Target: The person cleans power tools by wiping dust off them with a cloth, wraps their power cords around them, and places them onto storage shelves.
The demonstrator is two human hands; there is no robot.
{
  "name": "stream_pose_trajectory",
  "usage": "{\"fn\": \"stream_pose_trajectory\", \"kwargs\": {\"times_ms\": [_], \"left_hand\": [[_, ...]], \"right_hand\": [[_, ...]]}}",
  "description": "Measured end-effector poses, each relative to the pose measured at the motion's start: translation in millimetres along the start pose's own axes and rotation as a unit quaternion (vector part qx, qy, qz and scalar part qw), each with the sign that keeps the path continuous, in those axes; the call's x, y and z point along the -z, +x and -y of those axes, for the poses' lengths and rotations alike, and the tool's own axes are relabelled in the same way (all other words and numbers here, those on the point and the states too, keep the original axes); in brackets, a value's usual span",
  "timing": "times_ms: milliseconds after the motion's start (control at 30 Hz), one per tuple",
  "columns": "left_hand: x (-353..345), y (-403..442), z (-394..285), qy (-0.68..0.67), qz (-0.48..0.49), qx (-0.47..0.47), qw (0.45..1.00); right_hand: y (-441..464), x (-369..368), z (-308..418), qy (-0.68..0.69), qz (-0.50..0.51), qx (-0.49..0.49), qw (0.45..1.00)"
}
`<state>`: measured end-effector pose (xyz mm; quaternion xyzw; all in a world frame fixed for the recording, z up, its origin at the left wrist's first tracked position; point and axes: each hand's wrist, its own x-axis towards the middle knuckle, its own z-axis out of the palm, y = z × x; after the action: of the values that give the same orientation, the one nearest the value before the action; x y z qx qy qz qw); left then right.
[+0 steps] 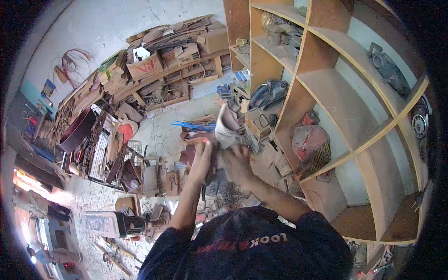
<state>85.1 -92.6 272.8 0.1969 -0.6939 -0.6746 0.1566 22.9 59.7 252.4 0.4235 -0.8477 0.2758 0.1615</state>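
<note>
A cluttered workshop spreads around me, with a pale wall behind and a tiled floor beyond my grip. Far off to the left of my left grip lies a dark reddish tray; nearer on that side, and farther from me, a cardboard box with red lettering sits on a rack of stacked wood. My left grip reaches forward with its fingers pointing away from me, and a brown piece shows at its fingertips; I cannot tell whether those fingers are clamped on it. Thin blue rods lie crosswise a little beyond. The pale cloth-like piece lies straight ahead of my right grip, which is the nearer of the two, its lower end meeting or overlapping those fingertips. Its long axis runs away from me, leaning slightly left, and its narrow tip points at the far side of the room. My right grip is blurred, its fingers seemingly a little apart, and whether they close on the cloth I cannot tell. Right of it stand tall wooden shelves, with a bagged red object in a near compartment.
</note>
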Motion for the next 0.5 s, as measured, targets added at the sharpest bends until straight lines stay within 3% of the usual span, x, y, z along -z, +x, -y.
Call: {"fn": "stream_pose_trajectory", "kwargs": {"times_ms": [33,67,167,200,267,300,333,367,400,433,467,500], "left_hand": [[0,-3,0,0.089,-0.008,-0.079,0.993],[-1,-5,1,0.177,-0.029,-0.155,0.971],[10,-9,3,0.141,0.020,-0.135,0.981],[9,-26,-27,0.097,0.031,-0.040,0.994],[21,-36,-19,0.085,0.050,-0.045,0.994],[25,-34,-19,0.067,0.065,-0.055,0.994],[22,-46,-57,0.177,0.099,0.117,0.972],[21,-47,-49,0.176,0.099,0.125,0.971],[20,-48,-37,0.280,0.106,-0.031,0.954],[18,-49,-30,0.373,0.109,-0.190,0.902],[16,-55,-39,0.351,0.115,-0.047,0.928],[17,-58,-42,0.353,0.117,-0.044,0.927]], "right_hand": [[5,-4,-7,-0.001,-0.002,0.000,1.000],[16,-14,-22,0.239,0.014,-0.038,0.970],[39,-22,-68,0.360,0.008,-0.010,0.933],[67,10,-74,0.344,0.171,-0.260,0.886],[72,21,-75,0.303,0.317,-0.487,0.755],[62,13,-75,0.513,0.178,-0.331,0.772],[55,2,-76,0.679,0.027,-0.150,0.718],[51,-14,-67,0.680,0.031,-0.156,0.716],[49,-35,-50,0.476,-0.038,0.057,0.877],[39,-53,-68,0.353,-0.032,0.093,0.930],[29,-70,-85,0.214,-0.036,0.130,0.967],[19,-88,-102,0.085,-0.050,0.167,0.981]]}}
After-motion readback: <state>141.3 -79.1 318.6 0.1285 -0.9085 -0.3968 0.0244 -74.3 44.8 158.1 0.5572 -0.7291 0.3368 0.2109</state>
